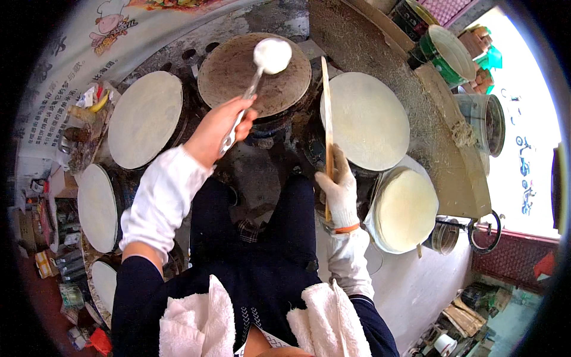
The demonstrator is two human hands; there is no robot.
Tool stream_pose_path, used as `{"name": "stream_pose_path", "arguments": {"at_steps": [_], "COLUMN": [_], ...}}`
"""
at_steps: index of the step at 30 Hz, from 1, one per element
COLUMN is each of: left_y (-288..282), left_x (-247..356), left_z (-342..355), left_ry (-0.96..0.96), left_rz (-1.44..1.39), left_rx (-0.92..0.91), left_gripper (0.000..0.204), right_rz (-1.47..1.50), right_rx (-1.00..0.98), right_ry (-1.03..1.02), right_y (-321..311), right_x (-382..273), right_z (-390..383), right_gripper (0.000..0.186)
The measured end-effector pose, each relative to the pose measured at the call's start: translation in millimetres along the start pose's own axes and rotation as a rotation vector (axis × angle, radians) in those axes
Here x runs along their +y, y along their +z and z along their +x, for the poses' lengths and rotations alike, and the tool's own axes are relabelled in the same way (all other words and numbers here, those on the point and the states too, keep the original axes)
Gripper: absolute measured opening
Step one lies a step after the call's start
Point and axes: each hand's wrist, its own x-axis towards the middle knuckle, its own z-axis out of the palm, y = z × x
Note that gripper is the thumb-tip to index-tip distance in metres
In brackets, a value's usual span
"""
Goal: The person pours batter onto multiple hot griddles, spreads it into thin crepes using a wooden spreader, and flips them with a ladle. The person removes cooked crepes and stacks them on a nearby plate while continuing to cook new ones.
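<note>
while the left hand [214, 132] is gripping a white-filled ladle [273, 56] at upper centre, level carrying is likely preventing spills; the right hand [339, 185] is grasping a wooden stick [328, 128].

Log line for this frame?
left hand: holds white-filled ladle | right hand: gloved, holds wooden stick | ladle over dark griddle
</note>
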Motion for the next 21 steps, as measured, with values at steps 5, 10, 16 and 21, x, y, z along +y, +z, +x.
{"name": "stream_pose_path", "arguments": {"at_steps": [5,10,16,21], "left_y": [-6,-66,-92,-89], "left_x": [-7,-39,-12,55], "left_z": [95,171,165,156], "left_ry": [0.046,0.458,0.416,0.861], "left_rz": [0.302,1.248,1.811,1.436], "left_rx": [-0.015,0.313,0.491,0.69], "left_gripper": [0.018,0.036,0.064,0.059], "right_rz": [0.215,0.322,0.513,0.421], "right_rx": [-0.103,-0.197,0.071,0.104], "right_ry": [0.134,0.298,0.222,0.332], "right_y": [50,67,110,149], "right_x": [-34,-11,-1,43], "right_z": [50,78,89,114], "right_gripper": [0.071,0.066,0.057,0.051]}}
